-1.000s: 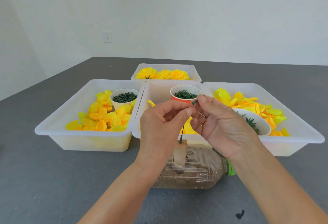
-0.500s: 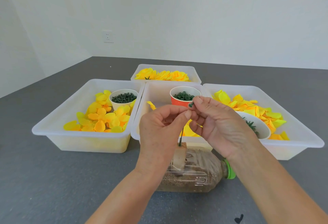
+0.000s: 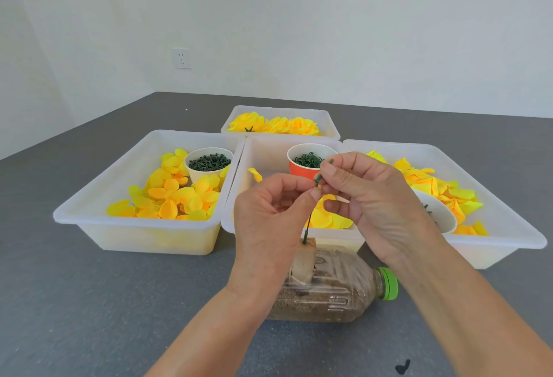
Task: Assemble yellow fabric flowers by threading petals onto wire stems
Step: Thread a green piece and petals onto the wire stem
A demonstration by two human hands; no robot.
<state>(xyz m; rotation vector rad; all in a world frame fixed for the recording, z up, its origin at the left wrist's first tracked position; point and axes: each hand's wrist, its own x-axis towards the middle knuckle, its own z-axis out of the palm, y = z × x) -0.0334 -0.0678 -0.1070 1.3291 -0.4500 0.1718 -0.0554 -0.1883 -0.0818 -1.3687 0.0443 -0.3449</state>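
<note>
Four white bins (image 3: 134, 227) mid-frame, three cups: white (image 3: 206, 173), orange (image 3: 302, 168), a white one at right, part hidden. Far bin holds finished flowers (image 3: 275, 125), count unclear; loose petals (image 3: 170, 197) fill the others. Wire stem (image 3: 307, 228) upright in block on bottle (image 3: 335, 290), lower centre, no petals threaded. Left hand (image 3: 269, 212) pinches stem top; right hand (image 3: 368, 197) pinches small green piece (image 3: 321, 171). Judged: early stage
</note>
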